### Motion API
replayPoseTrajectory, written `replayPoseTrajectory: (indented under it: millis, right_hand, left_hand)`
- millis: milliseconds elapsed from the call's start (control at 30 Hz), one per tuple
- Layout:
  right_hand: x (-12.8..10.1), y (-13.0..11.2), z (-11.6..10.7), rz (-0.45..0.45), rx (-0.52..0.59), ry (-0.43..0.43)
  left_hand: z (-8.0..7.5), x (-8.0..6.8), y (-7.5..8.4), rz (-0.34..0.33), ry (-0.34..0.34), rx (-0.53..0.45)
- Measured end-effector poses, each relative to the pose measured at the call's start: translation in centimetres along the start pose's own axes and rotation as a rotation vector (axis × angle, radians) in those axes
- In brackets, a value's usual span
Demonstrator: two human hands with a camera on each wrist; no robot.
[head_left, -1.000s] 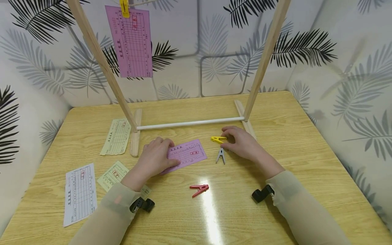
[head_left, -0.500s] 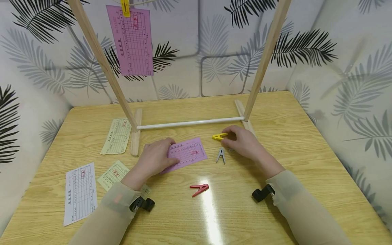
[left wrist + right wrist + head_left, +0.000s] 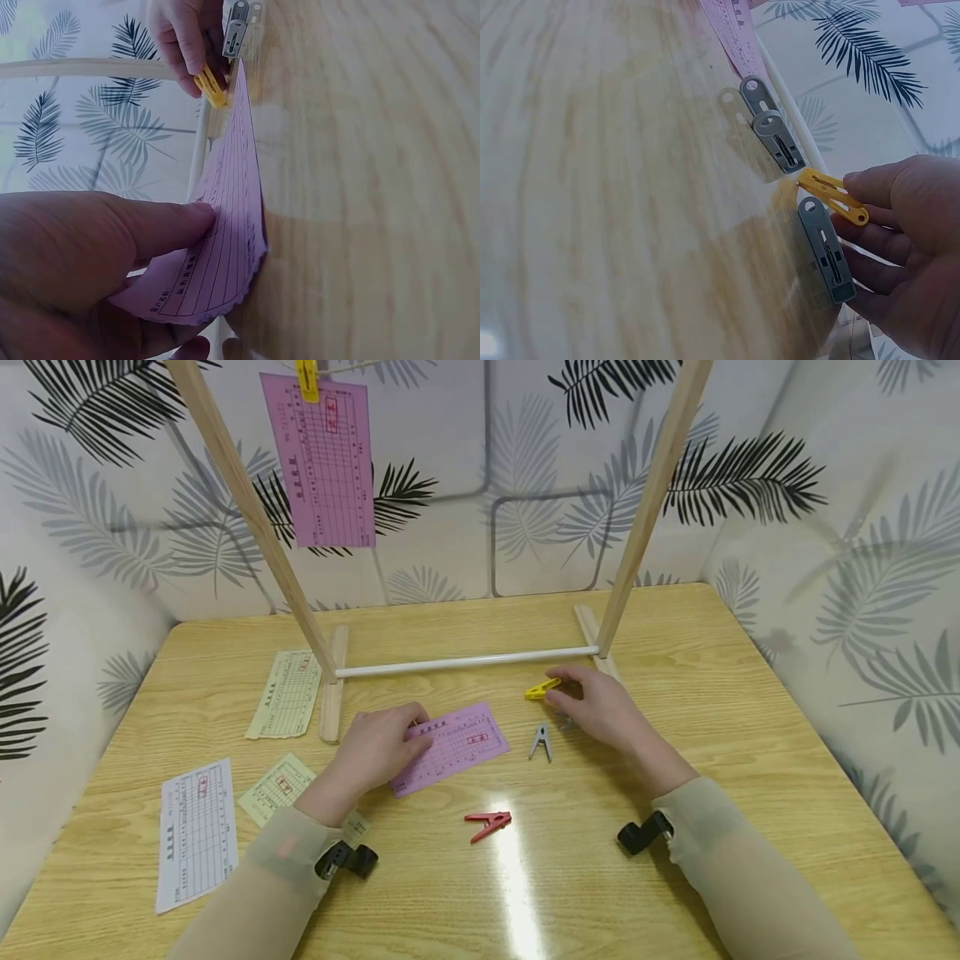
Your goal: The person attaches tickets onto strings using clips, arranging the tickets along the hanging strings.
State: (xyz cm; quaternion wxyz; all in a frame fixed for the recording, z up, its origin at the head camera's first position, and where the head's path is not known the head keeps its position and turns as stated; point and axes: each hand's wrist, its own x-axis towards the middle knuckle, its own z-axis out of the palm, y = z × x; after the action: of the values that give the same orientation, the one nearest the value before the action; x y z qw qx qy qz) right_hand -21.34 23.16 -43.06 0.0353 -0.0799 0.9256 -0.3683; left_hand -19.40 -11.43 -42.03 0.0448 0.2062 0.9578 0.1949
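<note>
Right hand (image 3: 600, 710) is pinching one yellow clip (image 3: 542, 688) just above the table (image 3: 750, 710); left hand (image 3: 378, 747) is pinching one pink slip (image 3: 457, 745). Two grey clips (image 3: 780, 142), one red clip (image 3: 487, 824) are lying nearby.

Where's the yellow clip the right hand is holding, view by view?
Head: yellow clip right of centre, pinched by the right hand, just below the white rod.
Left wrist: top centre, beyond the pink slip.
Right wrist: right of centre, at the fingertips.
Shared landmark: the grey clip beside it.
</note>
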Motion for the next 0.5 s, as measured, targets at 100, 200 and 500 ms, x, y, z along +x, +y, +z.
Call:
replayPoseTrajectory:
  millis: [100, 200, 500]
  right_hand:
    - [0.01, 0.15, 0.03, -0.009, 0.02, 0.006]
    - [0.01, 0.28, 0.06, -0.014, 0.049, 0.009]
    - [0.08, 0.48, -0.01, -0.028, 0.072, 0.027]
  left_hand:
    - [-0.09, -0.02, 0.04, -0.001, -0.004, -0.006]
    - [-0.09, -0.02, 0.11, -0.012, -0.008, -0.017]
    - [0.19, 0.0, 0.2, -0.05, 0.016, -0.05]
